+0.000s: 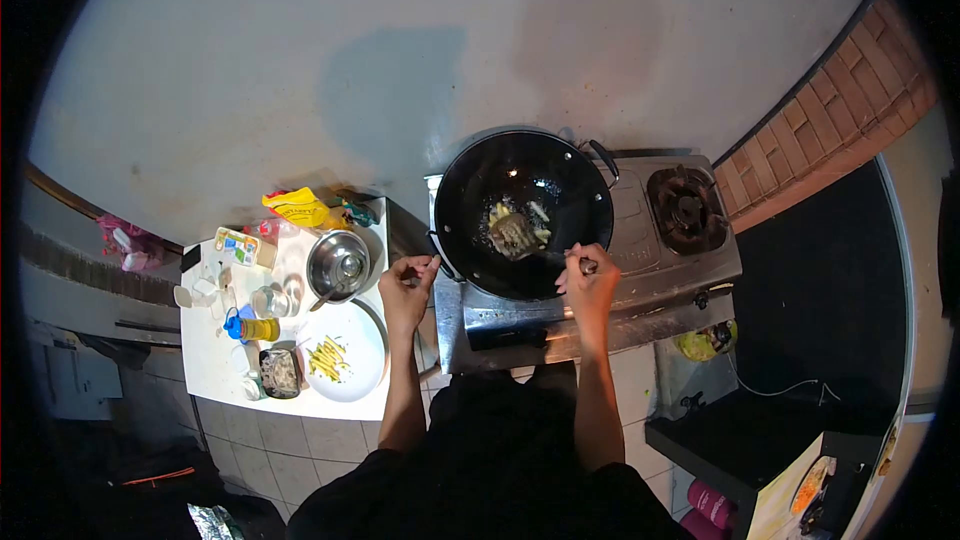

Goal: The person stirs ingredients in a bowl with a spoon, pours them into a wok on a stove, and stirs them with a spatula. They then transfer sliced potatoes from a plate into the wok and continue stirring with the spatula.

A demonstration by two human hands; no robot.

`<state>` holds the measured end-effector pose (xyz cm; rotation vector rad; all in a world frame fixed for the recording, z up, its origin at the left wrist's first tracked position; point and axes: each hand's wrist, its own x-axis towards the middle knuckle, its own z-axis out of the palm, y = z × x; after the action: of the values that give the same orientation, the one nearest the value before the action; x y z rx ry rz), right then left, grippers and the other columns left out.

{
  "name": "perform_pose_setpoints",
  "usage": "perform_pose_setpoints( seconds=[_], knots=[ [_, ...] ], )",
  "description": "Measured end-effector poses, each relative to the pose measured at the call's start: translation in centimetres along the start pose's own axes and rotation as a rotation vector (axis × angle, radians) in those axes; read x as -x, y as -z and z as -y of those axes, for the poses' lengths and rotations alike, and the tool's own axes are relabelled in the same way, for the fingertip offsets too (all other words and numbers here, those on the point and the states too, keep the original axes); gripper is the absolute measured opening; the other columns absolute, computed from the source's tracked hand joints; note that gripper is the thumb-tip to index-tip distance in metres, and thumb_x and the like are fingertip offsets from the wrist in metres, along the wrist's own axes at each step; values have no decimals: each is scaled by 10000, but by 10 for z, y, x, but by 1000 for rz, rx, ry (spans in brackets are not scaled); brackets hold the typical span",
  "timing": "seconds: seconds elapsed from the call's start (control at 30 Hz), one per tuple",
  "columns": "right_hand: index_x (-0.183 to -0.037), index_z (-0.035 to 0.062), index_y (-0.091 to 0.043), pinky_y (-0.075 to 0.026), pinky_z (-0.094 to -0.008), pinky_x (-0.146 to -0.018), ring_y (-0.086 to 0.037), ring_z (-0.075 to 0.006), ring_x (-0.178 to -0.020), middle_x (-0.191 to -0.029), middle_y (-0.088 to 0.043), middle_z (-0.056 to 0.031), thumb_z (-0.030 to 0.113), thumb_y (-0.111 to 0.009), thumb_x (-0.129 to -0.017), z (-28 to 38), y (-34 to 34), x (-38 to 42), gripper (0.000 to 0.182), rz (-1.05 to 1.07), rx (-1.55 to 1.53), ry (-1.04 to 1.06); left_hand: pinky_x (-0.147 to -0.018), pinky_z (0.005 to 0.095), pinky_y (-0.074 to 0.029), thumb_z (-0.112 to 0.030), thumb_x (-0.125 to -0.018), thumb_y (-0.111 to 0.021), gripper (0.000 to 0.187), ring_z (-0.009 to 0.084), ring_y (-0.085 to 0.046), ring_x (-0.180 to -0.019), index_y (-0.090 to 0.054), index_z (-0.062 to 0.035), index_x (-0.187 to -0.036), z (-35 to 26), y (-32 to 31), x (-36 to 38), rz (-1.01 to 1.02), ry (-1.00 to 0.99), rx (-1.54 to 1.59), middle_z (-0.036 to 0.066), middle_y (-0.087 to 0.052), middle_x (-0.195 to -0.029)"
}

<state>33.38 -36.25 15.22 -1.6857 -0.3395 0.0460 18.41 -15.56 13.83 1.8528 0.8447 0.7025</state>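
Note:
A large black wok (470, 165) sits on the left burner of the stove. Pieces of pale food (540, 211) lie at its bottom in a little shiny oil. My right hand (590, 282) is closed around the handle of a spatula (514, 236), whose broad slotted head rests among the food. At the wok's left side, my left hand (408, 290) has its fingers curled, the fingertips pinched at the looped wok handle (448, 265).
The steel stove (640, 240) has a bare second burner (688, 210) on the right. On the white table (320, 410) at left stand a plate (365, 360) with cut yellow-green strips, a metal bowl (325, 252), an oil bottle (258, 329) and a dark container (281, 373). A wall rises behind.

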Motion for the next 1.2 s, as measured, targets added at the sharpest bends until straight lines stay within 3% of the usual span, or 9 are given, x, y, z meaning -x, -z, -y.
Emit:
perform_pose_setpoints(
  seconds=[0.17,0.23,0.43,0.57,0.7,0.9,1.0,1.1,1.2],
  knots=[
    [-703,-52,-544,-435,-231,-357,-589,-138,-449,-644,-532,-82,60,-568,-880,5,5,2,211,-94,-11,-69,-559,212,-427,-166,-810,-716,209,65,-534,-606,-657,30,-847,2,2,1,-2,3,70,25,-592,-657],
    [-701,-49,-545,-440,-231,-361,-586,-135,-449,-643,-533,-82,58,-570,-878,1,-4,0,209,-101,-35,75,-557,210,-424,-166,-814,-712,202,62,-531,-611,-655,22,-860,-1,2,2,0,-36,37,18,-585,-655],
    [-679,-44,-544,-414,-250,-342,-575,-139,-437,-653,-544,-87,49,-575,-870,7,6,8,215,11,39,5,-577,207,-429,-136,-813,-707,184,60,-528,-621,-648,25,-878,-4,4,1,27,-46,45,12,-581,-671],
    [-679,-59,-536,-406,-254,-340,-584,-150,-437,-665,-553,-100,54,-586,-866,6,3,2,224,-137,59,24,-587,202,-431,-119,-813,-702,177,60,-524,-621,-647,28,-895,-4,4,3,74,-43,49,6,-578,-677],
    [-687,-69,-543,-425,-262,-354,-609,-170,-458,-660,-563,-113,58,-585,-866,-7,0,-5,224,-23,53,88,-592,199,-431,-101,-811,-700,176,61,-526,-631,-645,28,-916,-4,4,5,79,-14,56,5,-577,-685],
    [-711,-72,-576,-432,-278,-377,-606,-161,-462,-615,-571,-108,59,-584,-869,19,16,8,205,-154,57,-20,-597,204,-436,-86,-810,-698,164,61,-526,-634,-650,33,-913,-2,4,7,78,-19,81,6,-577,-687],
    [-750,-81,-602,-439,-264,-406,-585,-132,-469,-667,-600,-104,71,-593,-872,12,25,9,195,-278,-62,93,-598,206,-439,-83,-808,-699,160,61,-526,-631,-653,31,-912,-7,5,9,74,-29,48,7,-579,-685],
    [-779,-79,-617,-435,-248,-436,-566,-109,-474,-658,-602,-98,89,-609,-872,7,43,11,193,-272,16,118,-592,209,-442,-98,-813,-697,170,66,-535,-633,-657,25,-923,1,6,9,74,-61,54,10,-585,-688],
    [-797,-68,-630,-420,-244,-464,-546,-97,-478,-623,-598,-80,93,-614,-867,21,50,20,177,-252,-34,-13,-586,212,-445,-121,-820,-695,184,70,-551,-648,-659,24,-929,0,6,11,73,-35,57,16,-594,-689]
  ],
)
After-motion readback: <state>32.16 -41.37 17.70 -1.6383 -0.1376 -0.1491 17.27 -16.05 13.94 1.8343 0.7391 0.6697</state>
